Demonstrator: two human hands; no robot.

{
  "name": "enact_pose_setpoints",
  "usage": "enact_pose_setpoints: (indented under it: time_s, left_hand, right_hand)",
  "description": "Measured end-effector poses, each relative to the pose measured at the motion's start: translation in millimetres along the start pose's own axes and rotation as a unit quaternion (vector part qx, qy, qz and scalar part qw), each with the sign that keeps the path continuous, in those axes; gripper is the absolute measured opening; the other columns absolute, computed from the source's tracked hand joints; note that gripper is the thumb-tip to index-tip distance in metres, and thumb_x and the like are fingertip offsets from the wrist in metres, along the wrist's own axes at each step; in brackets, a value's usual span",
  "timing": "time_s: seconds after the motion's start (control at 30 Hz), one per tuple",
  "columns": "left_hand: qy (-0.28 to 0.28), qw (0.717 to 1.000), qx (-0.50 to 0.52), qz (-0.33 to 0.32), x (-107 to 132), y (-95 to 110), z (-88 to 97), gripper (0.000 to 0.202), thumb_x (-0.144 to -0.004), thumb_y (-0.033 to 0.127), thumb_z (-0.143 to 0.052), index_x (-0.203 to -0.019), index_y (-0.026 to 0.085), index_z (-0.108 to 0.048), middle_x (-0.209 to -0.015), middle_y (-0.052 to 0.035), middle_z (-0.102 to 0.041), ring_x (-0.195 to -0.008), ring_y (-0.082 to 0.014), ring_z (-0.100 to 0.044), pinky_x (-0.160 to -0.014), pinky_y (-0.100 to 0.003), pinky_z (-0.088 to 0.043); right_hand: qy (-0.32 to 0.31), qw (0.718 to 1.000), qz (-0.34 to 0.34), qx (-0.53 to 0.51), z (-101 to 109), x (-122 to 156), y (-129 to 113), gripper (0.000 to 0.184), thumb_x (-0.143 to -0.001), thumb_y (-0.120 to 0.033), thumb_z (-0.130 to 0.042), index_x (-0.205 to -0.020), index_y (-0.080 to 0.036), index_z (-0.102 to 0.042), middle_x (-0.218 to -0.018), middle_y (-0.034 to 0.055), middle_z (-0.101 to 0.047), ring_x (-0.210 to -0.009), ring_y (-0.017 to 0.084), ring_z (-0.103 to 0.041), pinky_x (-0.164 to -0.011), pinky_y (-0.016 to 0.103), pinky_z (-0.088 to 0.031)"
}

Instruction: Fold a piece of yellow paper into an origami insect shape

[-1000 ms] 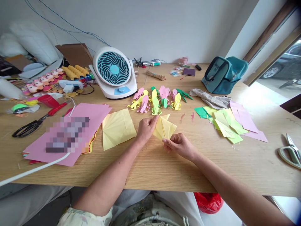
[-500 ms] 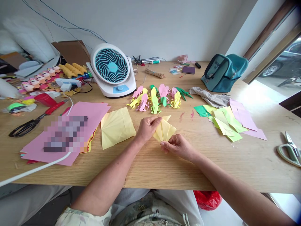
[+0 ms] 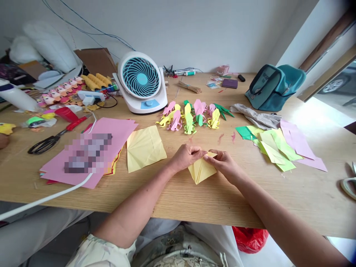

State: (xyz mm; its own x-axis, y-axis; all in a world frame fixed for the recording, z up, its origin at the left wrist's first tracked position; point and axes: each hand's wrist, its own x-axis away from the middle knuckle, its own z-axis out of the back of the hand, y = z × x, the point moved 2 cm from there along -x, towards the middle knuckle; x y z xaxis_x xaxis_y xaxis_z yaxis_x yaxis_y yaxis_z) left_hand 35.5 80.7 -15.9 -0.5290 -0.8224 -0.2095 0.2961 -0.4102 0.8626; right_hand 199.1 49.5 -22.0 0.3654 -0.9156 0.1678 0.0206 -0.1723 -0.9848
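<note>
Your pale-yellow folded paper (image 3: 201, 172) w/ fanned creases is nr the middle of the front edge of the surface (image 3: 178, 203), point twd you; can't tell if it touches down. L hand (image 3: 187, 158) pinches its top edge, R hand (image 3: 224, 165) nr its upper-right corner, thumbs close. Prob. mid-fold on the top layers; next move calls for lined-up edges & firm thumb pressure. Left: flat creased pale-yellow paper square (image 3: 146, 151). Beyond, twd back edge: pink, yellow & green paper figures (image 3: 188, 120).

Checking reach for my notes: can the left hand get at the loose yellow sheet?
Probably yes: the yellow sheet lies uncovered near the left hand, though that hand would first have to release the folded paper.
</note>
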Motion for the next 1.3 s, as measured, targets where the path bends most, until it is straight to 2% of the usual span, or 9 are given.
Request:
enact_pose_setpoints:
  time_s: [0.17, 0.33, 0.5, 0.63, 0.8, 0.93, 1.03, 1.13, 1.3]
  left_hand:
    - [-0.027, 1.000, 0.005, -0.014, 2, 6, -0.1, 0.046, -0.092, 0.048, -0.048, -0.060, 0.018, -0.035, -0.061, 0.0050, -0.030, -0.059, -0.0093, -0.031, -0.056, -0.024, -0.024]
    - [-0.051, 0.998, 0.033, 0.004, 3, 8, -0.9, 0.046, -0.091, 0.046, -0.050, -0.058, 0.018, -0.033, -0.060, 0.0056, -0.028, -0.058, -0.0086, -0.028, -0.055, -0.024, -0.023]
    - [-0.024, 0.991, 0.127, 0.030, 2, 1, -3.3, 0.043, -0.085, 0.053, -0.060, -0.065, 0.016, -0.051, -0.062, 0.0052, -0.041, -0.062, -0.0092, -0.038, -0.059, -0.023, -0.029]
    - [0.027, 0.964, 0.237, 0.113, 0, -8, -8.9, 0.044, -0.073, 0.055, -0.074, -0.075, 0.013, -0.065, -0.072, 0.0019, -0.059, -0.068, -0.0106, -0.050, -0.065, -0.022, -0.037]
    - [0.059, 0.902, 0.371, 0.214, 2, -11, -16.8, 0.049, -0.055, 0.052, -0.087, -0.074, 0.013, -0.063, -0.070, 0.0017, -0.065, -0.064, -0.0100, -0.056, -0.063, -0.022, -0.041]
    - [0.063, 0.853, 0.455, 0.249, 3, -8, -17.1, 0.055, -0.043, 0.042, -0.095, -0.079, 0.014, -0.065, -0.073, 0.0008, -0.068, -0.067, -0.0123, -0.062, -0.067, -0.025, -0.047]
    - [0.069, 0.832, 0.485, 0.258, 3, -7, -16.0, 0.055, -0.041, 0.039, -0.096, -0.079, 0.013, -0.067, -0.074, -0.0008, -0.070, -0.067, -0.0127, -0.063, -0.071, -0.028, -0.049]
    - [0.071, 0.825, 0.494, 0.266, 3, -6, -15.9, 0.053, -0.045, 0.039, -0.096, -0.082, 0.012, -0.070, -0.078, -0.0040, -0.073, -0.071, -0.0154, -0.066, -0.075, -0.030, -0.050]
    - [0.067, 0.847, 0.475, 0.228, 5, -1, -18.2, 0.056, -0.048, 0.039, -0.094, -0.092, 0.011, -0.075, -0.086, -0.0076, -0.076, -0.083, -0.0199, -0.069, -0.080, -0.031, -0.051]
  right_hand:
    - [-0.007, 1.000, -0.013, 0.008, 5, -2, 8, 0.049, -0.062, -0.059, -0.083, -0.080, -0.018, -0.061, -0.061, -0.0005, -0.064, -0.050, 0.012, -0.050, -0.046, 0.023, -0.032]
    - [-0.040, 0.999, -0.005, 0.036, 11, 0, 6, 0.042, -0.064, -0.053, -0.084, -0.075, -0.017, -0.064, -0.064, -0.0007, -0.061, -0.056, 0.011, -0.049, -0.051, 0.024, -0.034]
    - [0.041, 0.998, 0.025, 0.037, 20, -3, 3, 0.041, -0.064, -0.051, -0.085, -0.068, -0.017, -0.062, -0.061, -0.0025, -0.056, -0.055, 0.010, -0.044, -0.051, 0.024, -0.032]
    - [0.087, 0.995, 0.033, 0.024, 23, -5, 6, 0.044, -0.064, -0.055, -0.083, -0.065, -0.018, -0.060, -0.060, -0.0024, -0.054, -0.055, 0.009, -0.042, -0.050, 0.024, -0.031]
    - [0.106, 0.993, 0.048, 0.013, 23, -5, 11, 0.041, -0.066, -0.053, -0.084, -0.064, -0.019, -0.061, -0.059, -0.0027, -0.051, -0.054, 0.009, -0.043, -0.047, 0.022, -0.032]
    - [0.126, 0.991, 0.044, -0.025, 23, -6, 12, 0.035, -0.067, -0.051, -0.084, -0.075, -0.022, -0.068, -0.065, -0.0010, -0.062, -0.059, 0.012, -0.054, -0.051, 0.022, -0.041]
    - [0.133, 0.989, 0.049, -0.035, 20, -5, 9, 0.035, -0.065, -0.051, -0.085, -0.072, -0.022, -0.067, -0.065, -0.0012, -0.064, -0.057, 0.012, -0.055, -0.050, 0.021, -0.042]
    - [0.141, 0.987, 0.061, -0.037, 17, -4, 4, 0.037, -0.064, -0.052, -0.084, -0.067, -0.021, -0.065, -0.064, -0.0011, -0.064, -0.056, 0.012, -0.056, -0.052, 0.022, -0.045]
    - [0.158, 0.983, 0.084, -0.043, 14, -1, -2, 0.037, -0.059, -0.048, -0.088, -0.066, -0.021, -0.065, -0.060, -0.0021, -0.062, -0.053, 0.012, -0.055, -0.051, 0.023, -0.047]
